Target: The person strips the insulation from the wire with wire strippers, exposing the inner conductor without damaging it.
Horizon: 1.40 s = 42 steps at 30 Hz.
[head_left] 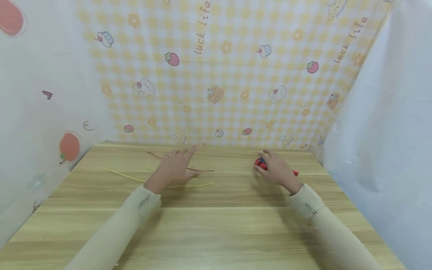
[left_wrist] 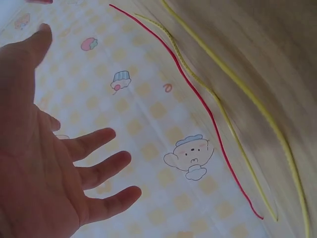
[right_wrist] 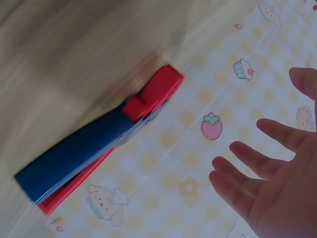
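Observation:
My left hand (head_left: 173,167) hovers over the wires at the left of the table, fingers spread and holding nothing. Below it lie a thin red wire (left_wrist: 213,116) and two yellow ones: a shorter yellow wire (left_wrist: 229,116) close alongside the red and a longer yellow wire (left_wrist: 257,101) nearer me. On the right, my right hand (head_left: 277,169) is over a red-and-blue hand tool (right_wrist: 94,141) with two lever handles. Its fingers are loosely bent and apart from the tool in the right wrist view. The palm covers most of the tool in the head view.
The wooden table (head_left: 216,232) reaches back to a yellow checked cloth (head_left: 222,75) hanging behind it. White cloths hang at the left (head_left: 44,112) and at the right (head_left: 378,120).

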### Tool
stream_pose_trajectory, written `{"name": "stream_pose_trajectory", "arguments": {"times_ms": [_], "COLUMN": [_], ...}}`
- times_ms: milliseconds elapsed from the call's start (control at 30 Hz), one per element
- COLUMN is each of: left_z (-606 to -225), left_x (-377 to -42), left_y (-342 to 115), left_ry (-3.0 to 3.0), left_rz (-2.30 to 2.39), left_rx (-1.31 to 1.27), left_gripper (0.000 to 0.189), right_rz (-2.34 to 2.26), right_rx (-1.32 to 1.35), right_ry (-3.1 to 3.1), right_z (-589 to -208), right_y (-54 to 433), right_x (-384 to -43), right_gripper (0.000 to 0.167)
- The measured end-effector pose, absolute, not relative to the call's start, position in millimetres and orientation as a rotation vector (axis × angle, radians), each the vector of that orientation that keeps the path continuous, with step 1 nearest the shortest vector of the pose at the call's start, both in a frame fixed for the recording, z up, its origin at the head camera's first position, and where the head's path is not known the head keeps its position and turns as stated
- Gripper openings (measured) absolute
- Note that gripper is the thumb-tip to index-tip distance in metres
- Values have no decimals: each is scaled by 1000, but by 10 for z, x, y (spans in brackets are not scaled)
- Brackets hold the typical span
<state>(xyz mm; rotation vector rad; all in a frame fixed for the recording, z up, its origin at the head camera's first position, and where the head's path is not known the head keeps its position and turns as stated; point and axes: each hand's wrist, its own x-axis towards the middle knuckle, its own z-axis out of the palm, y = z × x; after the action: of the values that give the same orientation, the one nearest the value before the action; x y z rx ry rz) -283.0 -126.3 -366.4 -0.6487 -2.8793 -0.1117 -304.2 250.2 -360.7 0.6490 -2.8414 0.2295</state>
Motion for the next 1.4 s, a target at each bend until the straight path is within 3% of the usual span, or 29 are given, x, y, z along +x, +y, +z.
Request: {"name": "stream_pose_trajectory", "arguments": {"times_ms": [267, 700, 967, 1167, 1400], "left_z": [-3694, -3712, -3745, -3808, -3900], "left_x": [-2759, -2693, -2713, -2768, -2798], "left_y": [-1329, -1411, -1410, -1368, -1333], "left_ry": [-2969, -3085, -3091, -3053, -3138], "left_rz": [-159, -306, -354, -374, -272], "left_rx": [-686, -821, -852, -882, -886], "left_gripper": [83, 35, 21, 9, 11], "right_rz": [391, 555, 619, 709, 762], "right_rx": [606, 540, 483, 429, 355], "right_ry": [-2898, -2976, -2935, -2953, -3030], "right_z": [-3592, -3679, -3754, -3837, -3965], "right_y": [2822, 3244, 3451, 3561, 3628], "right_x": [-3086, -3225, -3323, -3401, -3369], "right_gripper": [55, 52, 52, 61, 68]}}
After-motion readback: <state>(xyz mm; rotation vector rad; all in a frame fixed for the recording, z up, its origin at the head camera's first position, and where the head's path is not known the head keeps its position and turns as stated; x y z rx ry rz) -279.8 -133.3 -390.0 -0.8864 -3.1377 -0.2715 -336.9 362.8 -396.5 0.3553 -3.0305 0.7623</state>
